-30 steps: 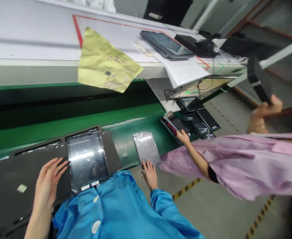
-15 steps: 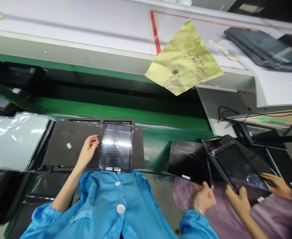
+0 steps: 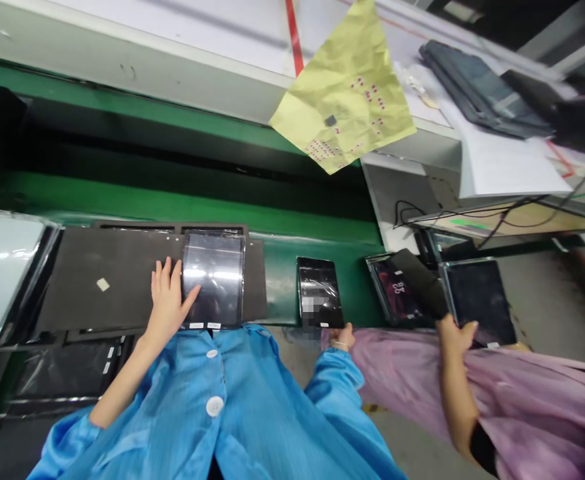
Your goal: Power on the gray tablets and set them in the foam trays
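My left hand [image 3: 166, 300] lies flat with fingers stretched on a dark foam tray [image 3: 102, 263], its thumb touching the left edge of a film-wrapped tablet [image 3: 214, 277] that rests on that tray. My right hand [image 3: 341, 335] grips the near edge of a second dark wrapped tablet [image 3: 318, 300] lying on the green conveyor belt [image 3: 282, 293]. Both my sleeves are blue.
A co-worker in a pink coat at the right holds a dark tablet [image 3: 420, 283] with one hand [image 3: 455, 337]; more tablets [image 3: 480, 300] lie beside it. A crumpled yellow sheet [image 3: 345, 93] hangs off the white bench [image 3: 172, 40]. Shiny wrapped panels [image 3: 0, 273] are stacked at the left.
My view has swung. My right hand has set the dark tablet down on the belt and now holds its near edge. My left hand has slid against the tablet on the tray.
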### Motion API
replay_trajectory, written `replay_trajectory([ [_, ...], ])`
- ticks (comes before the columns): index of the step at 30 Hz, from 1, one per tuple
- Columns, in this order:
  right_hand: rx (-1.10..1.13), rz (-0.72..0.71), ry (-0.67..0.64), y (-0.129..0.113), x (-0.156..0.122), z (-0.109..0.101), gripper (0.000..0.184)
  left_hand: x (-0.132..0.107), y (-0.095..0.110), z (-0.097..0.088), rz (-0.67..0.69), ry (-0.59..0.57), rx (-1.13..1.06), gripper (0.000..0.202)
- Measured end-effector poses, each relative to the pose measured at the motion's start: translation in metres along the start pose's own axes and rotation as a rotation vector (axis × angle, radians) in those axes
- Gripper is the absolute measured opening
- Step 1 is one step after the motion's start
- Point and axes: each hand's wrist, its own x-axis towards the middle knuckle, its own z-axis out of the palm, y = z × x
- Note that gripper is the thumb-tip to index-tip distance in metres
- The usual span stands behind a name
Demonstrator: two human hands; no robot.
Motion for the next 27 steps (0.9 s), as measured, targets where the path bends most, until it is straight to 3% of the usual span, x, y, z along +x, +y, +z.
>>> replay_trajectory([
  [3,-0.099,-0.17,0.015,-0.021,-0.019,0.01,0.041,-0.005,0.008,0.022,0.067,-0.027,0.097,0.092],
  [5,-0.151,-0.301,-0.056,-0.033,-0.049,0.027,0.042,-0.007,0.013,0.031,0.078,-0.021,0.102,0.098],
  [7,-0.175,-0.436,-0.229,-0.043,-0.092,0.053,0.047,-0.008,0.015,0.034,0.077,-0.013,0.093,0.099],
  [11,-0.205,-0.616,-0.696,-0.057,-0.181,0.109,0.048,-0.01,0.015,0.031,0.065,-0.025,0.091,0.096],
  [13,-0.233,-0.624,-0.793,-0.062,-0.204,0.13,0.056,-0.01,0.015,0.03,0.063,-0.015,0.109,0.097],
  [15,-0.266,-0.606,-0.819,-0.065,-0.209,0.145,0.064,-0.011,0.016,0.032,0.061,0.002,0.116,0.097],
  [20,-0.265,-0.481,-0.876,-0.073,-0.188,0.16,0.072,-0.011,0.015,0.034,0.035,0.004,0.083,0.094],
  [24,-0.146,-0.385,-1.008,-0.085,-0.19,0.158,0.07,-0.009,0.018,0.029,0.002,-0.024,-0.037,0.09],
  [27,-0.031,-0.361,-1.129,-0.098,-0.213,0.146,0.066,-0.007,0.028,0.022,-0.125,-0.099,-0.307,0.095],
])
